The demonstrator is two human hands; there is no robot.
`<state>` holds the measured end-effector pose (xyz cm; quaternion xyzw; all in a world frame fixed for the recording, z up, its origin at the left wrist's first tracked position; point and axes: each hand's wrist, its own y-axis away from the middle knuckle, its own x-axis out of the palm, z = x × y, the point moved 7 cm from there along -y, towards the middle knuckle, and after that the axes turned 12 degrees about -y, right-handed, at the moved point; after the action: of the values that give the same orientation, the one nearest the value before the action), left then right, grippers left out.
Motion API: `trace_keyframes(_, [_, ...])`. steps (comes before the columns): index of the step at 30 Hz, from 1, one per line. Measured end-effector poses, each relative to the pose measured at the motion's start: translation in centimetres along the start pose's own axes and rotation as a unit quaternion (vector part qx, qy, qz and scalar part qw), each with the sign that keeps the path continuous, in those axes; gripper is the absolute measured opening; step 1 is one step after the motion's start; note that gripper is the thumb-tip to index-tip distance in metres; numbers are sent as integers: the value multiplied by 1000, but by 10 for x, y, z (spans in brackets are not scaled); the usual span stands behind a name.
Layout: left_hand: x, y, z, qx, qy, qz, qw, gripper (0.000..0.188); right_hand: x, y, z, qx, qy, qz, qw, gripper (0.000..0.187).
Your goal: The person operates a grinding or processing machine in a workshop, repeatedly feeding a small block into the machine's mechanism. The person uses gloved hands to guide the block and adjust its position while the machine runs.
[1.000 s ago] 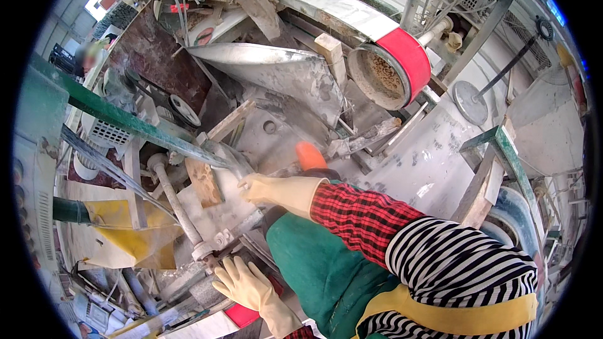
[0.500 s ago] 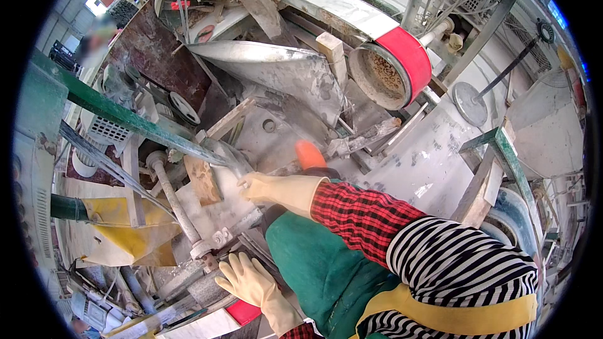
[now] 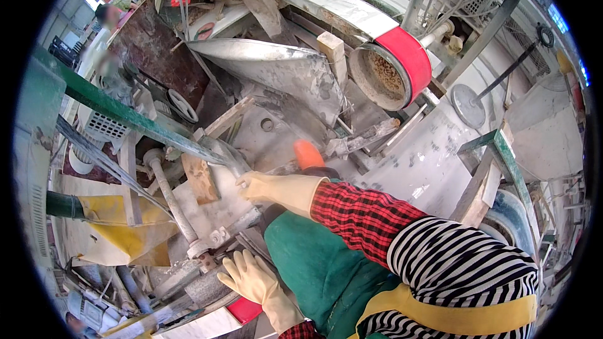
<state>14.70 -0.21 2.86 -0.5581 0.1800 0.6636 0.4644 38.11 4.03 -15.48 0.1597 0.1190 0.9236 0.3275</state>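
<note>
My left hand (image 3: 254,282) splays empty by the red-white band edge (image 3: 244,309).
Right hand (image 3: 254,186) curls, hold unclear, gap leftward to wood block (image 3: 200,179); barely moved.

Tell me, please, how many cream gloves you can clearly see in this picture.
2. One glove is on the right hand, near the middle; the other glove is on the left hand, lower down. Others may be hidden.
</note>
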Motion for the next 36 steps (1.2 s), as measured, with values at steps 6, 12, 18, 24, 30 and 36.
trace_keyframes(6, [-1,-2,9,-16,-22,12,1000,13,14,13,19,4,110,38,993,50])
trace_keyframes(12, [32,2,29,-16,33,15,999,20,1,45,49,62,-80,97,990,44])
trace_keyframes(18, [38,20,28,-39,72,-24,996,26,28,49,65,-112,182,51,975,42])
trace_keyframes(24, [46,57,25,-26,109,-48,993,32,256,216,141,-202,339,363,844,80])
trace_keyframes(30, [44,23,17,82,162,78,980,17,308,231,94,-262,503,406,717,81])
trace_keyframes(36, [-22,-1,37,-31,332,99,938,18,182,153,151,-61,449,282,846,93])
